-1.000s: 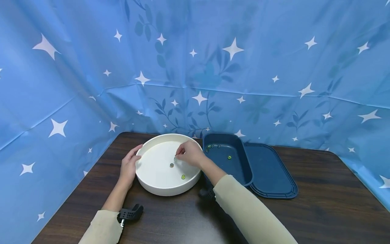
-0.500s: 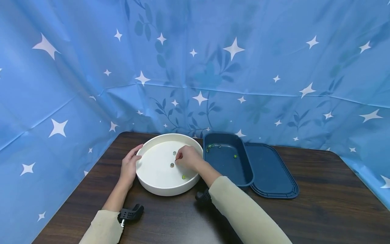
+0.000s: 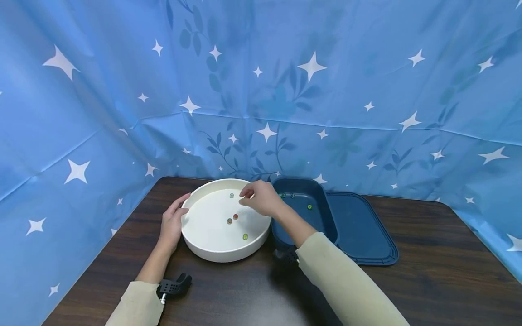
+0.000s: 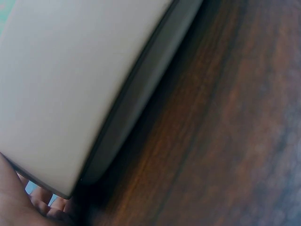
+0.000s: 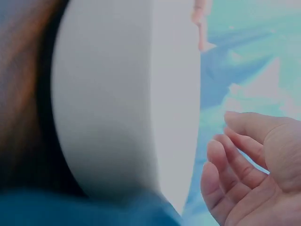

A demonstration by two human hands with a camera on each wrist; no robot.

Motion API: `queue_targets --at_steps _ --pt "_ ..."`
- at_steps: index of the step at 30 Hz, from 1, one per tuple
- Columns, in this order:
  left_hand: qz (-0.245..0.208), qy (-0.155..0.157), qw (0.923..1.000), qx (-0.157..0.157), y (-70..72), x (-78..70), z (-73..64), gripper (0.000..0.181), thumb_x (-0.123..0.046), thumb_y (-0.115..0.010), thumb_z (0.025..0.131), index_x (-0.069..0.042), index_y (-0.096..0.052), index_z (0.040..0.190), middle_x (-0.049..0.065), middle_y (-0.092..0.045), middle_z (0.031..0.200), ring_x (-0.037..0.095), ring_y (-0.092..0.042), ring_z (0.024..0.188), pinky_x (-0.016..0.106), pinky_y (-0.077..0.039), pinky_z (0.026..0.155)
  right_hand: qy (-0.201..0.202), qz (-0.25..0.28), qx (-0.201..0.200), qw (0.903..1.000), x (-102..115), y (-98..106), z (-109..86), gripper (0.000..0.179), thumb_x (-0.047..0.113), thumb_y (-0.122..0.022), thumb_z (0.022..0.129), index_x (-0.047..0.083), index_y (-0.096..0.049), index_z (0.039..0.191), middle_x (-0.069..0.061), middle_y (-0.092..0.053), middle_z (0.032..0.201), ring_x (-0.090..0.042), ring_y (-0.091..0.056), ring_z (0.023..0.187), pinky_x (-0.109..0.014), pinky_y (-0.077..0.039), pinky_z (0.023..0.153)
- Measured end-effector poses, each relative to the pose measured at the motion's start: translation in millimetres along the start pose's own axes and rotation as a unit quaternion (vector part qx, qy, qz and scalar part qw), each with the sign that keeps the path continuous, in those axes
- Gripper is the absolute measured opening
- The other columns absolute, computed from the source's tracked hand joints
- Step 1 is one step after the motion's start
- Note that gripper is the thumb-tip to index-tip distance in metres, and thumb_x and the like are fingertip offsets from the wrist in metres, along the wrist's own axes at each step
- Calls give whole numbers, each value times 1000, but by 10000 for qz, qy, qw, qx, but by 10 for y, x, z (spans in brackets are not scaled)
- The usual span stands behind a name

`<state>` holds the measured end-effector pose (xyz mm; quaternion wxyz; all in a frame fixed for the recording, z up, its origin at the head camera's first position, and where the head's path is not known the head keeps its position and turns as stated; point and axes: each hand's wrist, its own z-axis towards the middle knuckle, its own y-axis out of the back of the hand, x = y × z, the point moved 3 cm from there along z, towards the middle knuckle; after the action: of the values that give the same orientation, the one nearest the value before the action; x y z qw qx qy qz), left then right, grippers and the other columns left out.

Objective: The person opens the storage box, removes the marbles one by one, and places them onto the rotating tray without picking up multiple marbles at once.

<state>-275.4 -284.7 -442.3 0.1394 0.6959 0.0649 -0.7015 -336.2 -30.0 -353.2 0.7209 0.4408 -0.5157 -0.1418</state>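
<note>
Left hand [image 3: 171, 224]: fingers pinch white tray [image 3: 208, 226] at rim, likely steadying it.
Right hand [image 3: 262, 199]: fingers parted from thumb, nothing visible held.
Blue bin [image 3: 317, 219]: beside tray, presumably for reach.

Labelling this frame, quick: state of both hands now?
Left hand: holding the round white tray by its rim.
Right hand: open, loosely curled, holding nothing visible.

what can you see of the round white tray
The tray is round, white and shallow, with a flat floor and raised wall; it looks like plastic. It sits upright on the brown table beside the blue box, four small beads inside. The left hand holds its rim; the right hand hovers above.
</note>
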Motion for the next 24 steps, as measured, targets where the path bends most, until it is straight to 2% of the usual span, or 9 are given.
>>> queue_targets --at_steps 4,9,12,14,16,19,21,24 --pt "-86 9 10000 31 10 -3 4 51 -7 -35 103 -10 -44 153 6 -37 164 23 -34 151 43 -29 124 -189 93 -304 9993 -91 293 -49 20 20 -71 94 7 -76 108 -8 -73 98 -19 -64 86 -28 -54 67" --pt "-103 26 9999 44 16 7 19 50 -6 -35 103 -9 -44 153 5 -37 164 20 -33 152 42 -28 125 -464 68 -490 9977 -371 593 -107 18 22 -69 95 8 -76 105 -10 -73 99 -20 -64 80 -28 -51 63" --pt "-41 6 10000 9 16 -3 16 51 -6 -35 103 -9 -44 152 5 -38 164 21 -34 152 42 -28 125 -561 -64 -479 9973 -574 714 -139 21 20 -67 96 5 -75 107 -14 -74 101 -24 -67 83 -35 -55 69" --pt "-28 -1 10000 2 13 -8 13 51 -6 -35 102 -9 -44 152 6 -38 164 22 -34 152 43 -29 124 -741 -286 -459 9958 -699 776 -171 22 19 -66 96 2 -74 107 -15 -74 101 -24 -67 84 -42 -56 78" --pt "-38 3 10000 8 12 -10 8 51 -6 -35 102 -9 -44 152 6 -37 164 23 -34 152 44 -29 124 -989 -543 -399 9928 -816 820 -201 21 18 -65 97 0 -75 105 -14 -73 92 -23 -65 77 -45 -55 79" --pt "-51 -15 10000 9 10 -5 3 51 -6 -35 102 -9 -44 152 7 -37 164 24 -33 152 44 -28 125 -1481 -877 -178 9849 -956 851 -241 19 16 -63 97 1 -74 94 -6 -64 68 -17 -56 61 -40 -52 69" --pt "-57 6 10000 11 10 2 2 51 -7 -35 102 -10 -44 152 6 -37 164 23 -34 152 44 -28 125 -1739 -1111 60 9785 -1034 843 -246 25 15 -61 98 4 -67 77 0 -48 54 -13 -45 50 -33 -45 56" --pt "-65 2 10000 26 9 8 8 51 -7 -35 103 -10 -44 153 5 -37 164 22 -33 152 43 -28 125 -2016 -1516 323 9671 -1094 817 -234 37 12 -58 97 12 -49 61 4 -33 51 -11 -33 47 -28 -36 52"
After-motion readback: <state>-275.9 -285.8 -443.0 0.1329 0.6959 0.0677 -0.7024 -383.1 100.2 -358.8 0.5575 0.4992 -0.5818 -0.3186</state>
